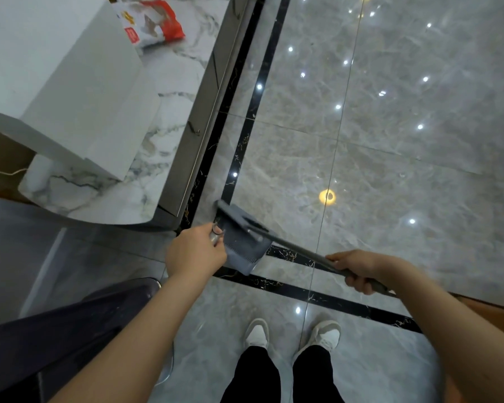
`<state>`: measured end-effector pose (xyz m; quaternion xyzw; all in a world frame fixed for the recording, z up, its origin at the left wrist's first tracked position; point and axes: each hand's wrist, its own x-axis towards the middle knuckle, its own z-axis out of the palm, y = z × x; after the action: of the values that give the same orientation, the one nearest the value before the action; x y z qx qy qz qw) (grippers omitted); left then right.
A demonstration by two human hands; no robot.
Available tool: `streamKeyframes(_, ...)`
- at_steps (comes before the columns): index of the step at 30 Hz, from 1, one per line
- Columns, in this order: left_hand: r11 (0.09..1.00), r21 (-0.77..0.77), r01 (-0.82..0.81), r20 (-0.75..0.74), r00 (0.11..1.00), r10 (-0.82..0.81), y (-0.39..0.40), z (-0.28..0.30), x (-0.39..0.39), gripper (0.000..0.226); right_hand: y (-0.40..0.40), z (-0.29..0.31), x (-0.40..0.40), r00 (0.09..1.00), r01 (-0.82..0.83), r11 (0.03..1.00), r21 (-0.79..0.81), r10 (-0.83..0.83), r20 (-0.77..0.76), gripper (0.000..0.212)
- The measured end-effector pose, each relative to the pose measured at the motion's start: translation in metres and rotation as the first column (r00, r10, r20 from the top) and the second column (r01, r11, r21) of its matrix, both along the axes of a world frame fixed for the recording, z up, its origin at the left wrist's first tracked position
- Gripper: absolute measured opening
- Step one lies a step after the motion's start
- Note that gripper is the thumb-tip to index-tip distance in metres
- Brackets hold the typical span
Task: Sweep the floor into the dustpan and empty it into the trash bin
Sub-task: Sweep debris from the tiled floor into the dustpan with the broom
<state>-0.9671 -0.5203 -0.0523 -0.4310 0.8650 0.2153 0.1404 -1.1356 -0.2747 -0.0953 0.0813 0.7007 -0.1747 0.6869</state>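
Note:
A grey dustpan (pixel 239 248) stands on the glossy grey marble floor (pixel 390 141), just ahead of my feet. My left hand (pixel 195 251) grips the top of its metal handle (pixel 215 237). A grey broom head (pixel 239 218) lies against the far side of the pan. Its long handle (pixel 303 255) slants down to the right into my right hand (pixel 358 269), which is curled round it. No trash bin is plainly in view.
A marble-topped counter (pixel 169 117) with a white box (pixel 56 77) and a red-and-white bag (pixel 152 21) stands at the left. A dark chair (pixel 70 330) is at the lower left. Black inlay strips (pixel 317 296) cross the floor. My white shoes (pixel 256 334) are below.

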Motion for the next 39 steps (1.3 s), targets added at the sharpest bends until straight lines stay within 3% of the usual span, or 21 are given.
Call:
streamKeyframes(4, 1.000, -0.002, -0.010, 0.009, 1.000, 0.010, 0.001, -0.002, 0.000, 0.018, 0.016, 0.012, -0.004, 0.995, 0.055, 0.998, -0.010, -0.054, 0.086, 0.039)
streamKeyframes(12, 0.988, 0.122, -0.091, -0.035, 0.995, 0.096, 0.007, 0.001, -0.001, 0.020, 0.046, 0.041, -0.026, 0.968, 0.229, 0.972, -0.048, -0.233, -0.098, 0.043)
streamKeyframes(21, 0.991, 0.064, 0.120, -0.031, 0.993, -0.118, 0.053, 0.012, -0.091, 0.018, 0.099, 0.038, -0.085, 0.868, 0.449, 0.889, -0.095, -0.459, -0.189, 0.041)
streamKeyframes(30, 0.935, 0.027, 0.353, 0.023, 0.935, -0.353, 0.115, 0.013, -0.209, 0.018, 0.193, 0.039, -0.175, 0.806, 0.523, 0.852, -0.001, -0.494, -0.326, 0.040)
streamKeyframes(36, 0.930, 0.021, 0.366, 0.033, 0.930, -0.366, 0.140, 0.011, -0.271, 0.023, 0.239, 0.035, -0.237, 0.772, 0.521, 0.853, 0.029, -0.457, -0.443, 0.049)
streamKeyframes(39, 0.928, 0.011, 0.373, 0.045, 0.927, -0.373, 0.146, 0.014, -0.300, 0.016, 0.254, 0.032, -0.260, 0.748, 0.562, 0.826, 0.033, -0.491, -0.447, 0.041)
